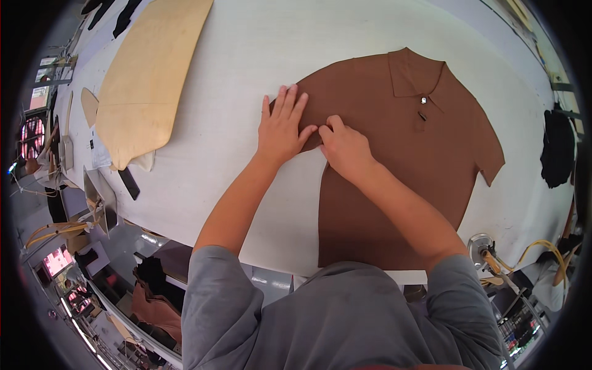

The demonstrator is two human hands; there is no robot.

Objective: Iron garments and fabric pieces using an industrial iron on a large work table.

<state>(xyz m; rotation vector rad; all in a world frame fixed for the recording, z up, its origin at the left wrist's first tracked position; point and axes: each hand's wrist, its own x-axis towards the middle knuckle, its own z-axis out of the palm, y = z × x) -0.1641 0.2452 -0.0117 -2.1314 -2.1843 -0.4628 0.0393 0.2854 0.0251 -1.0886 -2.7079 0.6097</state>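
Observation:
A brown polo shirt [394,166] lies spread on the white table [228,80], collar toward the far side and hem at the near edge. My left hand [281,129] rests flat on its left sleeve, with the fingers stretched out and the thumb toward the other hand. Close beside it, my right hand [344,147] is closed, pinching the shirt's fabric near the left underarm. The fingertips of the two hands almost meet. Below the collar, the placket shows a small white tag or button [423,100] and a dark mark under it.
A large pale wooden board [151,74] lies at the left, with a dark phone-like object [129,184] near its tip. Black cloth [557,149] sits at the right edge. An iron-like metal tool [481,246] with a yellow hose stands at the near right corner.

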